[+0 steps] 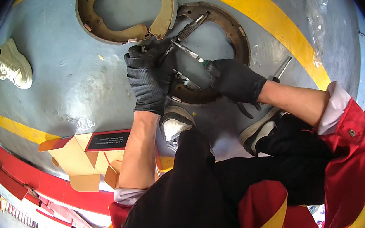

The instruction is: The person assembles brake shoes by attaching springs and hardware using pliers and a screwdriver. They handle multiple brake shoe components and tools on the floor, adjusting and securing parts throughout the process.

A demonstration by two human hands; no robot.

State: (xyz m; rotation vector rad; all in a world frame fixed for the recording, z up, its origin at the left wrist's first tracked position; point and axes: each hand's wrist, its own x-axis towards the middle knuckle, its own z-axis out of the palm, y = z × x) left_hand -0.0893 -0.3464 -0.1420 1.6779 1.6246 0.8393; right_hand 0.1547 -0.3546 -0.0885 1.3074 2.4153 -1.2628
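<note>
Both my hands wear black gloves. My left hand (150, 77) is closed round the left side of a worn brake shoe assembly (231, 26) lying on the floor; its fingertips are partly hidden. A coil spring on a rod (186, 32) crosses the assembly just beyond that hand. My right hand (235, 80) grips the green and dark handle of a screwdriver (189, 52), whose shaft points up and left to the spring's lower end. A metal lever piece (186, 80) lies between my hands. Another pair of brake shoes (160, 2) forms a ring at the far side.
An opened cardboard box (74, 157) stands by my left forearm, near a red metal frame (54, 184). Beside my right wrist lie a metal-shafted tool (283, 68) and black tool handles (244, 110). Clear plastic wrap (314, 11) lies at right. Another person's shoe (15, 65) is at left.
</note>
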